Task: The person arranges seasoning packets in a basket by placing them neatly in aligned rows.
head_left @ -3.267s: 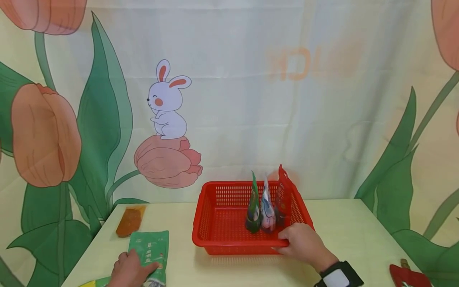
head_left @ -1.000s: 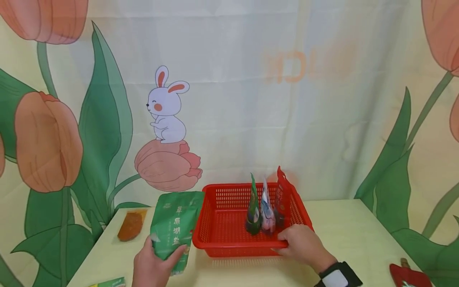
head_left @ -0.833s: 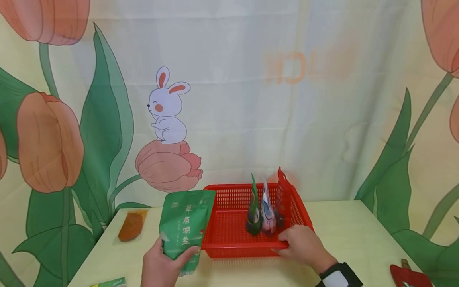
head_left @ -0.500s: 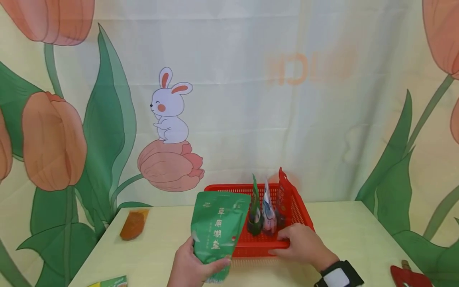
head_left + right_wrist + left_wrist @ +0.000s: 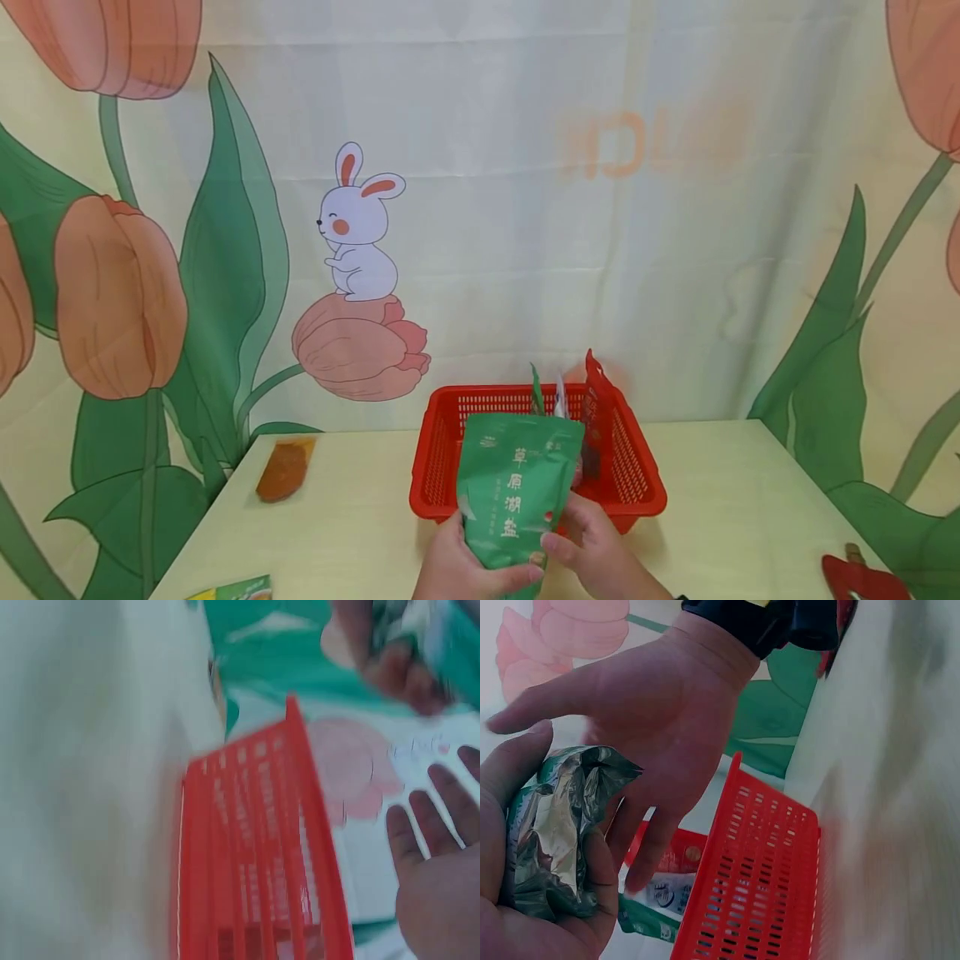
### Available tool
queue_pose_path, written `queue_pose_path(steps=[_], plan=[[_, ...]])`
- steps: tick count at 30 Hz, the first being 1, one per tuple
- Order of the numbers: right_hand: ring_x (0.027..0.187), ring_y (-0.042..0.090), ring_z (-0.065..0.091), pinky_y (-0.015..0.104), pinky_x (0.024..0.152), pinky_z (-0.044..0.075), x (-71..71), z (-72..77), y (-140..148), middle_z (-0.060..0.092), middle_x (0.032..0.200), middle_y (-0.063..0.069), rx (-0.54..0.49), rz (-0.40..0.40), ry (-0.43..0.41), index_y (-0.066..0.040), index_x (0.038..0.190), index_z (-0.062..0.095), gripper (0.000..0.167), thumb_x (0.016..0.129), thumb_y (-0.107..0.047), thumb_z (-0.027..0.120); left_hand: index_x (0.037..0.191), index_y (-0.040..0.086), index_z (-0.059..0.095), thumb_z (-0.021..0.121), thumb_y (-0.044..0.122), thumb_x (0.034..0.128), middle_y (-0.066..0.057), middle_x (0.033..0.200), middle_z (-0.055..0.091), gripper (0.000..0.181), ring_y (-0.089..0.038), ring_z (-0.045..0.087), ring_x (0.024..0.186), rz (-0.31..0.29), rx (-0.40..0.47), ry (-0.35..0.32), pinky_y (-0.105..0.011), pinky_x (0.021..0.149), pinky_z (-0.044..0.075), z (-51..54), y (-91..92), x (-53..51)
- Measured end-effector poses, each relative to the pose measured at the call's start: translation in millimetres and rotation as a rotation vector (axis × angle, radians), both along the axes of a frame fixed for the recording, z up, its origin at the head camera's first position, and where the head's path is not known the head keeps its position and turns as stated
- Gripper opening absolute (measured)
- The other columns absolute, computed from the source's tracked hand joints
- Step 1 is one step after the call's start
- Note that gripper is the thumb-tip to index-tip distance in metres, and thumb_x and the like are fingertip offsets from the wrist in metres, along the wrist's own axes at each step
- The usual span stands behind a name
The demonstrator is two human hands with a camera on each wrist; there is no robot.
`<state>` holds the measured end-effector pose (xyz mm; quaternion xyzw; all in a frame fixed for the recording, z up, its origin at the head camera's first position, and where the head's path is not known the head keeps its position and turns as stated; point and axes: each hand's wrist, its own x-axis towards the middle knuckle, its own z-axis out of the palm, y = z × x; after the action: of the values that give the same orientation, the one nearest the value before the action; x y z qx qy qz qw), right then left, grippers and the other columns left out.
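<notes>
Δ since ~0.5 s ago: R hand (image 5: 600,546) is off the basket (image 5: 651,500) rim, now at approx. 4 o'clock of the pouch (image 5: 517,479); pouch has come further R, carried by L hand (image 5: 465,565). Pouch now upright-ish, held up in front of basket, approx. 7 o'clock of its centre, printed face to head cam; hides part of basket, not yet in it AFAICT. L fingers curled round pouch's lower part, thumb across front; L wrist view shows crumpled silvery underside in that grip. R fingers straight & gripping nothing in both wrist views (R wrist blurred); R thumb close to pouch edge, contact can't tell. Basket thus unheld on tabletop (image 5: 352,517). Inside, toward 2 o'clock: green pack (image 5: 536,389), white pack (image 5: 560,398), red pack (image 5: 596,425), first two mostly hidden by pouch. Outside basket: orange pack (image 5: 287,471) at 9 o'clock, yellow-green pack (image 5: 240,590) at 8, cut by frame edge. Meaning (judgt.): work now mid-transfer, both hands at pouch rather than one steadying basket; L alone seems to bear the weight, R free to help.
</notes>
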<state>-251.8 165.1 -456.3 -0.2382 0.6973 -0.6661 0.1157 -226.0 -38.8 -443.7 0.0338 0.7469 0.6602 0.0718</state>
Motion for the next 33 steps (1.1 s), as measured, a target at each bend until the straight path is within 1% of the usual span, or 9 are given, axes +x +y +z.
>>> queue_pose_path(steps=[3, 7, 12, 18, 22, 25, 28, 31, 33], plan=[[0.132, 0.018, 0.054, 0.037, 0.111, 0.049, 11.8, 4.8, -10, 0.050, 0.155, 0.007, -0.004, -0.040, -0.204, -0.012, 0.157, 0.029, 0.069, 0.103, -0.042, 0.060, 0.138, 0.018, 0.051, 0.096, 0.051, 0.0623, 0.000, 0.122, 0.070, 0.094, -0.020, 0.069, 0.101, -0.051, 0.045, -0.010, -0.039, 0.094, 0.060, 0.2, 4.5, 3.8], [0.128, 0.023, 0.058, 0.043, 0.105, 0.054, 19.6, 6.8, -20, 0.047, 0.155, 0.009, 0.051, -0.155, -0.287, -0.016, 0.158, 0.018, 0.093, 0.091, -0.042, 0.077, 0.139, 0.018, 0.052, 0.095, 0.041, 0.0682, 0.000, 0.124, 0.072, 0.086, -0.022, 0.071, 0.103, -0.130, 0.148, -0.047, -0.036, 0.095, 0.059, 1.5, 6.8, 8.5], [0.122, 0.024, 0.062, 0.044, 0.101, 0.056, 23.1, 6.8, -26, 0.052, 0.150, 0.008, 0.053, -0.222, -0.308, -0.016, 0.156, 0.021, 0.098, 0.085, -0.043, 0.083, 0.138, 0.017, 0.053, 0.096, 0.038, 0.0683, -0.001, 0.122, 0.073, 0.084, -0.023, 0.073, 0.102, -0.156, 0.190, -0.101, -0.037, 0.095, 0.059, 2.7, 8.3, 10.2], [0.119, 0.023, 0.064, 0.044, 0.101, 0.056, 27.3, 10.3, -29, 0.057, 0.146, 0.006, 0.042, -0.245, -0.298, -0.016, 0.155, 0.026, 0.095, 0.084, -0.046, 0.083, 0.139, 0.017, 0.050, 0.096, 0.041, 0.0678, -0.001, 0.123, 0.072, 0.088, -0.021, 0.073, 0.103, -0.166, 0.159, -0.094, -0.039, 0.094, 0.060, 2.9, 8.6, 8.9], [0.119, 0.023, 0.065, 0.044, 0.103, 0.055, 29.3, 11.8, -31, 0.056, 0.147, 0.008, 0.035, -0.261, -0.273, -0.014, 0.155, 0.028, 0.093, 0.085, -0.046, 0.081, 0.141, 0.018, 0.049, 0.094, 0.038, 0.0727, -0.001, 0.127, 0.071, 0.084, -0.023, 0.072, 0.106, -0.203, 0.192, -0.063, -0.038, 0.096, 0.059, 1.8, 7.6, 7.5], [0.120, 0.024, 0.063, 0.044, 0.103, 0.055, 29.3, 13.7, -32, 0.054, 0.149, 0.010, 0.031, -0.295, -0.259, -0.013, 0.156, 0.026, 0.094, 0.086, -0.047, 0.080, 0.140, 0.016, 0.051, 0.091, 0.037, 0.0764, -0.002, 0.126, 0.070, 0.078, -0.022, 0.071, 0.107, -0.220, 0.153, 0.029, -0.035, 0.096, 0.059, 0.3, 6.3, 1.7], [0.121, 0.024, 0.063, 0.045, 0.102, 0.055, 27.2, 16.3, -34, 0.053, 0.150, 0.012, 0.027, -0.361, -0.255, -0.012, 0.155, 0.027, 0.094, 0.086, -0.048, 0.080, 0.137, 0.014, 0.053, 0.088, 0.044, 0.0783, -0.002, 0.122, 0.070, 0.075, -0.019, 0.069, 0.105, -0.190, 0.069, 0.092, -0.034, 0.094, 0.059, 1.8, 5.0, -5.8], [0.122, 0.023, 0.063, 0.044, 0.102, 0.056, 23.4, 19.0, -35, 0.056, 0.148, 0.010, -0.001, -0.442, -0.211, -0.015, 0.153, 0.033, 0.087, 0.086, -0.046, 0.080, 0.134, 0.011, 0.054, 0.083, 0.053, 0.0800, -0.002, 0.118, 0.068, 0.075, -0.018, 0.066, 0.102, -0.101, -0.015, 0.114, -0.036, 0.092, 0.060, 8.7, 5.3, -9.6], [0.122, 0.024, 0.064, 0.043, 0.101, 0.056, 20.3, 20.0, -34, 0.059, 0.145, 0.008, -0.017, -0.495, -0.136, -0.016, 0.150, 0.040, 0.078, 0.088, -0.042, 0.080, 0.134, 0.010, 0.053, 0.079, 0.057, 0.0825, -0.003, 0.118, 0.065, 0.075, -0.019, 0.063, 0.104, -0.022, -0.080, 0.152, -0.038, 0.093, 0.059, 16.8, 7.6, -9.6]])
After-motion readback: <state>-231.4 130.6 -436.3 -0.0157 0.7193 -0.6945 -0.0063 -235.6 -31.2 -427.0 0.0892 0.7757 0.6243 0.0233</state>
